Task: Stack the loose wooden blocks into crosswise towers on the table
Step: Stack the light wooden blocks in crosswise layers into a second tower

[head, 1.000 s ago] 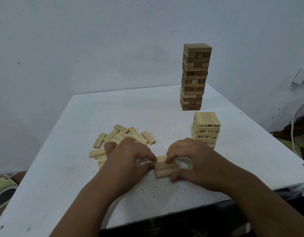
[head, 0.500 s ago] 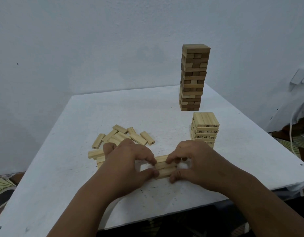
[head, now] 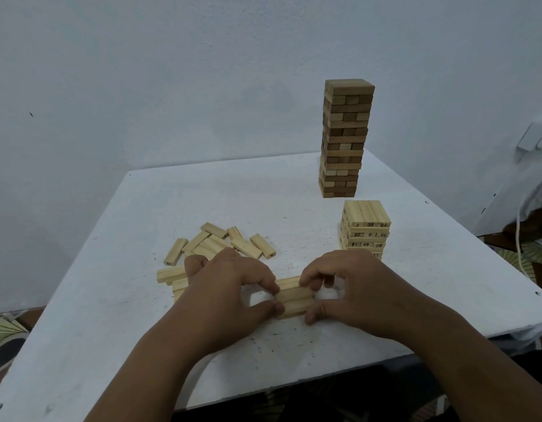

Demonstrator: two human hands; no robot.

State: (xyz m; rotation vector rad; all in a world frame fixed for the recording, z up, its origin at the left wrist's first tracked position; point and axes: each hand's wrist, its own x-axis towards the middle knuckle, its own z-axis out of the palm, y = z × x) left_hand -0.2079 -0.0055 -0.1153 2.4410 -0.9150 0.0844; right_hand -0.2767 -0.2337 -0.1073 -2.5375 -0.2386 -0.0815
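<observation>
two hands are reaching in from the near edge of the white table [head: 117, 315], palms down, wrists angled inward. the left hand [head: 227, 296] and the right hand [head: 355, 293] are each pinching one end of a row of three pale blocks [head: 294, 297] between thumb and curled fingers. the row is lying flat near the table's front, long axes running left to right. loose blocks [head: 221, 243] are lying scattered behind the left hand; a short numbered tower [head: 366, 229] and a tall darker tower [head: 344, 138] are standing beyond the right.
</observation>
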